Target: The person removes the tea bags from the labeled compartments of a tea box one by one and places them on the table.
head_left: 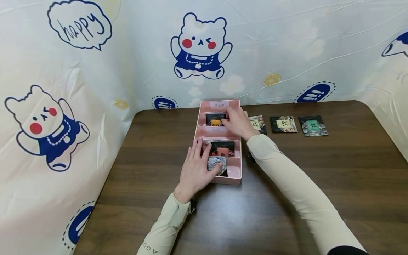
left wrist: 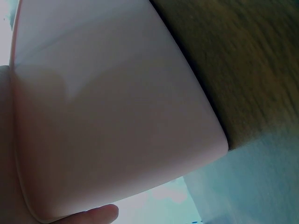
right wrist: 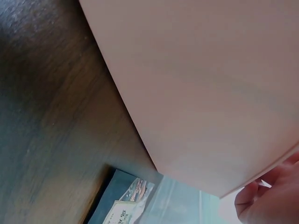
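A smooth, hard-looking pink box point(head_left: 235, 168), rectangular with rounded corners and partitions, stands on the wood-grained table point(head_left: 271, 205); its long axis runs away from the person toward the cloth. In its far part, the right hand point(head_left: 239, 122) pinches the right end of a black packet point(head_left: 213, 118) lying crosswise. The left hand point(head_left: 196, 170) rests spread on the box's left rim, thumb over a patterned packet point(head_left: 213, 163). A red-labelled packet point(head_left: 223, 148) sits mid-box; three flat, square-cornered packets point(head_left: 284, 124) lie right of it.
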`<state>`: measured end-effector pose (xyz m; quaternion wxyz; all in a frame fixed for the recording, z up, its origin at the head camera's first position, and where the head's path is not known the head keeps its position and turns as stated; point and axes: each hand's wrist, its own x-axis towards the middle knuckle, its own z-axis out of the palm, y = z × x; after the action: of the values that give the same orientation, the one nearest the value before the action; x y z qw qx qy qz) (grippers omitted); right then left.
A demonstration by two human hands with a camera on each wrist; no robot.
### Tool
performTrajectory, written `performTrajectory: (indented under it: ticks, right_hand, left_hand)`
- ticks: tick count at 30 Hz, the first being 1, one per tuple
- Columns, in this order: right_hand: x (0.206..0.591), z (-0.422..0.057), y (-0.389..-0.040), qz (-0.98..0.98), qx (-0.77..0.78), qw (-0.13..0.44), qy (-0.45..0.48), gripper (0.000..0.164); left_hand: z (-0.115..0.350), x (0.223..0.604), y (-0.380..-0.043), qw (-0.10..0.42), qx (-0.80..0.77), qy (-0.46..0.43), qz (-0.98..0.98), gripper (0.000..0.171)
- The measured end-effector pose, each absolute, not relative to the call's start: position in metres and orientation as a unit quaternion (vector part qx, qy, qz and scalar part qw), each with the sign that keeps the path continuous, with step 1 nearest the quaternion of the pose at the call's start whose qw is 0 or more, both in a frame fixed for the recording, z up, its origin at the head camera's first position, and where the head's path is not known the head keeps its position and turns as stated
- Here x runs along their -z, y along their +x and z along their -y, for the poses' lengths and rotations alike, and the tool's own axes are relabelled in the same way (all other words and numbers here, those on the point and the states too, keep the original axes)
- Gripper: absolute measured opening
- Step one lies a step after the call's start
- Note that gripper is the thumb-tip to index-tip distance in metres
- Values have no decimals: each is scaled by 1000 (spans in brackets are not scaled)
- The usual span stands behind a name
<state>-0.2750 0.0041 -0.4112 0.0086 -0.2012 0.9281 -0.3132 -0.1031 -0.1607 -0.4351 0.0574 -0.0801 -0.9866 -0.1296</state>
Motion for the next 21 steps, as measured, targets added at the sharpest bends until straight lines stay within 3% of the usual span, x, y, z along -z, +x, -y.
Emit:
performTrajectory:
  ticks: [21]
  right_hand:
    - [410, -4, -274, -928, 285, 27, -237, 24]
  left_hand:
    - [160, 436, -105, 55, 126, -80, 987, 76]
